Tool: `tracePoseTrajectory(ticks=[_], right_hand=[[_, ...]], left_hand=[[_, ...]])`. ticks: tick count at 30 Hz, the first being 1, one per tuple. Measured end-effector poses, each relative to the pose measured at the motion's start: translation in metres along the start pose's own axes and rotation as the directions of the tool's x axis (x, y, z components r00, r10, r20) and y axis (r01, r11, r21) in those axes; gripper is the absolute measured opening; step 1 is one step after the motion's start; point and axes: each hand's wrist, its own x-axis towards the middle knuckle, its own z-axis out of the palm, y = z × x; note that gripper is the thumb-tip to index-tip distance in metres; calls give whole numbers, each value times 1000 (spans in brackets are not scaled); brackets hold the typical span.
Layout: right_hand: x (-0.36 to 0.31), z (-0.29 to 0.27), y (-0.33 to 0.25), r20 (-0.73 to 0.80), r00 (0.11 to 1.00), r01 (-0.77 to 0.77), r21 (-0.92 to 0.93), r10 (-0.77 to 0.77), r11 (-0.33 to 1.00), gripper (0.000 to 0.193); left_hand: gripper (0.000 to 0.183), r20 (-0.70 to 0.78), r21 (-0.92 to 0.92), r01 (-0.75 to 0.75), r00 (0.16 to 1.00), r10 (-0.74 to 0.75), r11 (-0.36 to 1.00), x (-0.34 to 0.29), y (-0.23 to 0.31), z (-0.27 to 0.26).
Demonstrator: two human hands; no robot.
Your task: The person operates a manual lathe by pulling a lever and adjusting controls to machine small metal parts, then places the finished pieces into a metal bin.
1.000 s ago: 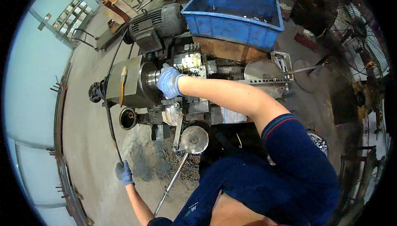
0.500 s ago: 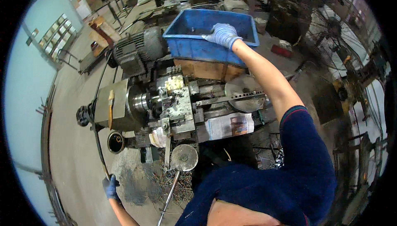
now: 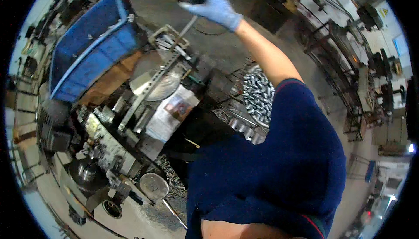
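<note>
In a light blue glove, my right hand [image 3: 211,9] is out at the upper middle, its fingers curled toward the thumb. The thin metal rod of a lever [image 3: 188,27] runs up into this hand, which hides its end. A dark patch shows between thumb and fingers; the blur leaves its nature unclear. Lower down, the rod meets a flat bar with a row of holes [image 3: 152,81], part of a small lathe-like machine [image 3: 109,140]. My left hand is out of the picture.
A blue plastic bin [image 3: 94,53] sits on a wooden box at upper left. Newspaper [image 3: 172,112] lies across the machine. Close to my right arm is a round container of shiny metal parts [image 3: 258,92]. A round metal plate [image 3: 153,186] stands low in front. Racks [image 3: 331,51] line the right.
The view has swung to the right, putting the bin at upper left. My right hand has left the bin's rim and reached the lever rod. My left hand has gone out of view.
</note>
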Motion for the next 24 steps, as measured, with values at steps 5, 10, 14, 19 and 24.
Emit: tracePoseTrajectory(ticks=[5, 10, 14, 19, 24], right_hand=[[-142, -67, 157, 8, 735, -656, -246, 678, 714, 61], [-245, -23, 244, 203, 537, -696, -442, 819, 566, 70], [-255, 7, 232, 410, 437, -460, -663, 800, 591, 63], [-261, 13, 249, 473, 450, -346, -690, 757, 636, 59], [-258, 7, 260, 455, 359, -449, -681, 815, 578, 67]], left_hand=[[30, 18, 27, -5, 1000, 5, 1000, 16, 8, 18], [30, 29, 44, -5, 1000, 4, 999, 22, 11, 18], [31, 11, 46, -7, 1000, 7, 999, 17, 10, 9], [32, 4, 35, -8, 1000, 7, 999, 17, 9, 1], [33, -9, 30, 2, 1000, -1, 1000, 15, 1, -5]])
